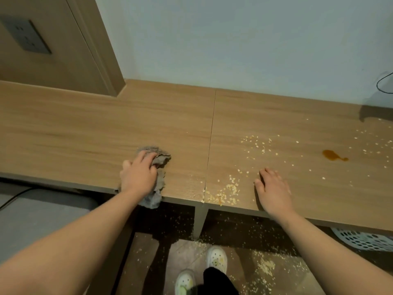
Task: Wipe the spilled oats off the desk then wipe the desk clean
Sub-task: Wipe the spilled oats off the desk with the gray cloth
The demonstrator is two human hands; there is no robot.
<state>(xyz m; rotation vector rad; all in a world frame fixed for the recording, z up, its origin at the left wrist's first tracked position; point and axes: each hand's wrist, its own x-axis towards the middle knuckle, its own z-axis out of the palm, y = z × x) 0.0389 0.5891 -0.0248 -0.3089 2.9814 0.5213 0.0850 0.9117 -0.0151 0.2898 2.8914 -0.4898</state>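
Note:
A grey cloth [162, 158] lies crumpled on the wooden desk [85, 128] near its front edge, one end hanging over the edge. My left hand [138, 173] lies on top of it with the fingers curled into its folds. Oats [225, 193] are heaped by the front edge just right of the desk's seam, and more oats [258, 143] are scattered further back and to the right. My right hand [273, 190] rests flat on the desk to the right of the heap, fingers straight. An orange-brown liquid spill [331, 155] sits on the right.
Many oats lie on the tiled floor [265, 267] under the desk, around my white shoes [217, 257]. A white laundry basket [361, 239] stands under the desk at right. A grey seat [42, 211] is at lower left. A black cable [382, 84] hangs by the wall.

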